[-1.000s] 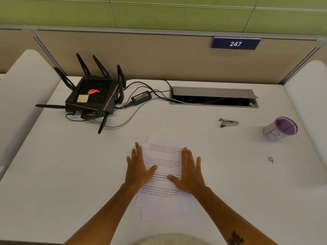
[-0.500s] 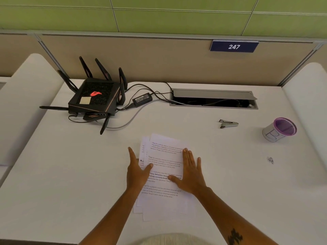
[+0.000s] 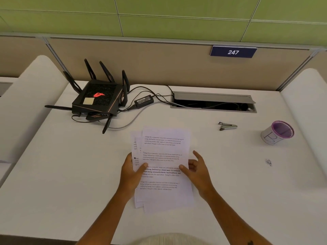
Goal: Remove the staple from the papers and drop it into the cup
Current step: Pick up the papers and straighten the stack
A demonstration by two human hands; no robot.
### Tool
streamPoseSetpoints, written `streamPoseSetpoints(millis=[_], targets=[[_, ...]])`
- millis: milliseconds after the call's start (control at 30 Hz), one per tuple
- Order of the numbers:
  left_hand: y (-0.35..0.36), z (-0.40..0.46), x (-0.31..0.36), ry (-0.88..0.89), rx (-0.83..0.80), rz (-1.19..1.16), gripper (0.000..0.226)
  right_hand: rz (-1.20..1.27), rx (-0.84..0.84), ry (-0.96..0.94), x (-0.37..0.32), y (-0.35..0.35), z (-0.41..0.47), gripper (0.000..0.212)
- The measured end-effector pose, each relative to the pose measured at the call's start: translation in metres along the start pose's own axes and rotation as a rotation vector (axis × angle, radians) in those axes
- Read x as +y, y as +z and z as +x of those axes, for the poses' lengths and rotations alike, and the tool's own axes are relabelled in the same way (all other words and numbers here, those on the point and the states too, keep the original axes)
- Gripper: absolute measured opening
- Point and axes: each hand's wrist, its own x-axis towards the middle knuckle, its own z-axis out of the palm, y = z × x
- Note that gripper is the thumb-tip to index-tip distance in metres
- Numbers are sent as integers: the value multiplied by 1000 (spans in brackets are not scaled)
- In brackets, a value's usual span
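Observation:
A loose stack of printed papers (image 3: 164, 149) lies on the white desk (image 3: 70, 174) in front of me, the sheets fanned slightly at the left. My left hand (image 3: 131, 175) grips the stack's left edge, thumb on top. My right hand (image 3: 198, 170) holds the right edge, thumb on the top sheet and index finger raised. I cannot make out a staple in the papers. A metal staple remover (image 3: 227, 125) lies to the right. Further right stands a white cup with a purple rim (image 3: 277, 132). A small metal bit (image 3: 269, 162) lies near it.
A black router with antennas (image 3: 97, 101) and its power brick and cables (image 3: 143, 100) sit at the back left. An open cable hatch (image 3: 212, 102) is set into the back of the desk. A beige divider wall with a "247" sign (image 3: 233, 52) closes the far side.
Both hands lay flat on top of the papers earlier. They have since slid out to the stack's left and right edges and taken hold of it.

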Motion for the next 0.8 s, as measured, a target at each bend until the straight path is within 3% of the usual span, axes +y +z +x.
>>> streamPoseSetpoints(millis=[133, 300, 500, 667, 800], targets=[[9, -3, 4, -74, -69, -122, 48, 129, -57, 84, -9, 1, -5, 51], [26, -12, -3, -160, -136, -97, 42, 162, -32, 205, -8, 11, -13, 26], [29, -16, 8, -86, -109, -54, 41, 45, 25, 148, -25, 10, -22, 26], [26, -22, 63, 101, -26, -108, 36, 72, 152, -81, -78, 4, -36, 22], [27, -29, 94, 258, 3, -154, 41, 155, 174, -267, -103, -1, -47, 33]])
